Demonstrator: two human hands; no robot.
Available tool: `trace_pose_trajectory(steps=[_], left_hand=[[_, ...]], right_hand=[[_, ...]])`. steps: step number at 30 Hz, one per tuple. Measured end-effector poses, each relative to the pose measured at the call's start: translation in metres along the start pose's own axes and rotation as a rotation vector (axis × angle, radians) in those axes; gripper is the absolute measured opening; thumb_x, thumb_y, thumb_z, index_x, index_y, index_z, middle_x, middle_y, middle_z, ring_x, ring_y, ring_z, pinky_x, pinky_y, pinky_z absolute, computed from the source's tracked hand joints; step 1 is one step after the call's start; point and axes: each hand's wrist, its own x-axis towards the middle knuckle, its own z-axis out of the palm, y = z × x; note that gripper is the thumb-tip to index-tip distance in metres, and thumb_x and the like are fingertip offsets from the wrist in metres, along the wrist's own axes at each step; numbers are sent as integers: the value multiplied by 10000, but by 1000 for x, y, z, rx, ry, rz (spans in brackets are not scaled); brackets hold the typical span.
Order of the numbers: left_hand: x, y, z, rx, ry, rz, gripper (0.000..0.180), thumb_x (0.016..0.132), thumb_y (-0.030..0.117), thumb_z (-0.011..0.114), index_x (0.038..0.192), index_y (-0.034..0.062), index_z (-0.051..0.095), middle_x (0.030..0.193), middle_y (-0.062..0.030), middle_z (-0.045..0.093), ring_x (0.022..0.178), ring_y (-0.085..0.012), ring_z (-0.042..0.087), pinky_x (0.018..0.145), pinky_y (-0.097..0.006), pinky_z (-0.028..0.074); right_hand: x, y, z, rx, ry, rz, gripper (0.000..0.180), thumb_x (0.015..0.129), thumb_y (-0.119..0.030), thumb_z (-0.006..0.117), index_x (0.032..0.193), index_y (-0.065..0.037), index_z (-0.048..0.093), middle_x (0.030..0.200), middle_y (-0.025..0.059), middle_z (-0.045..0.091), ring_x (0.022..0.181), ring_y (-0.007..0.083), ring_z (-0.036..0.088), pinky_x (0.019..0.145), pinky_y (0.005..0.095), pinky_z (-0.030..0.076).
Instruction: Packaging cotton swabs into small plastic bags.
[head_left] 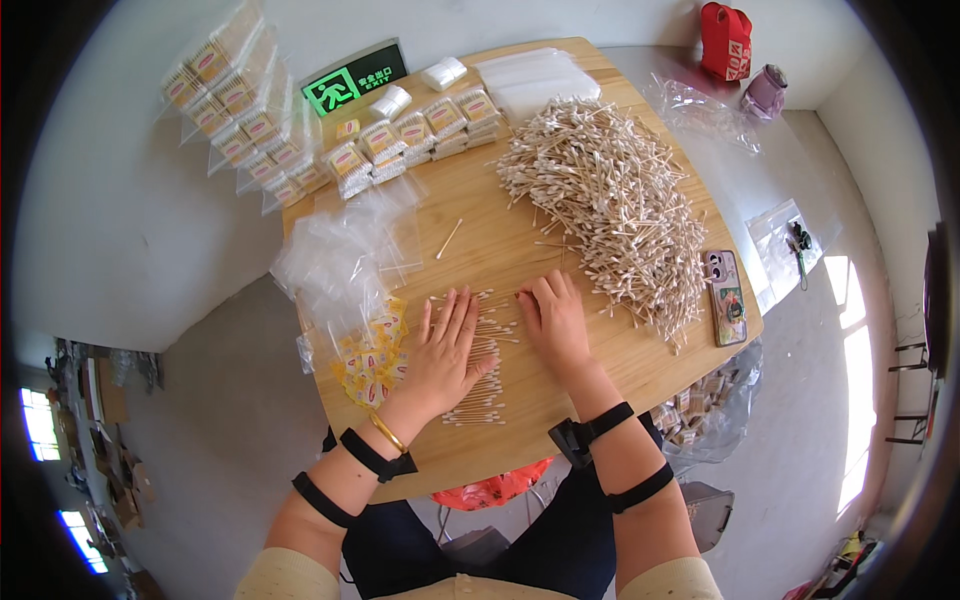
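Observation:
A row of cotton swabs [474,408] lies on the wooden table in front of me, the sticks roughly side by side. My left hand [445,350] rests flat on its left part, fingers stretched out and nothing gripped. Just right of the row, my right hand [553,320] is closed, with fingers curled down toward the tabletop; whether anything is in them is hidden. A large heap of loose cotton swabs [610,200] spreads beyond it to the right. One single swab [450,238] lies apart, farther off than my left hand.
Clear plastic bags [340,255] and small yellow labels [368,370] lie at the left. Packed swab bundles [410,135] line the back, beside stacked packs [245,110] and an exit sign [355,80]. A phone [727,298] lies near the right edge.

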Motion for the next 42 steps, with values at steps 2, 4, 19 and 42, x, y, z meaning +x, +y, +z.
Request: trace_pose_trajectory(steps=[2, 4, 19, 42], left_hand=[[-3, -3, 9, 21, -68, -15, 886, 1044, 622, 358, 1618, -38, 219, 1702, -182, 222, 1597, -304, 151, 1283, -559, 49], [7, -3, 10, -28, -60, -81, 883, 1047, 642, 317, 1626, -18, 222, 1704, -174, 227, 1601, -290, 141, 1284, -550, 26], [45, 8, 22, 35, 59, -226, 832, 1053, 577, 410, 1605, -30, 272, 1687, -169, 278, 1573, -289, 240, 1276, -567, 62], [41, -36, -9, -379, 149, 65, 505, 993, 71, 498, 1495, 61, 445, 1302, -145, 638, 1203, -348, 564, 1130, -525, 338]], right_hand=[[0, -2, 1, 17, 15, -30, 92, 919, -81, 669, 1009, -69, 656, 1009, 104, 608, 991, 324, 586, 850, 445, 476], [-4, -3, 0, 27, 27, -56, 129, 921, -74, 662, 1049, -72, 667, 1038, 103, 614, 1005, 319, 587, 858, 440, 477], [-11, -20, -3, 160, -7, 63, 319, 925, 3, 580, 1238, -21, 634, 1225, 157, 611, 1126, 364, 578, 973, 441, 491], [-12, -18, -5, 197, 22, 92, 327, 917, 23, 550, 1234, -26, 616, 1207, 162, 603, 1123, 379, 573, 972, 446, 488]])
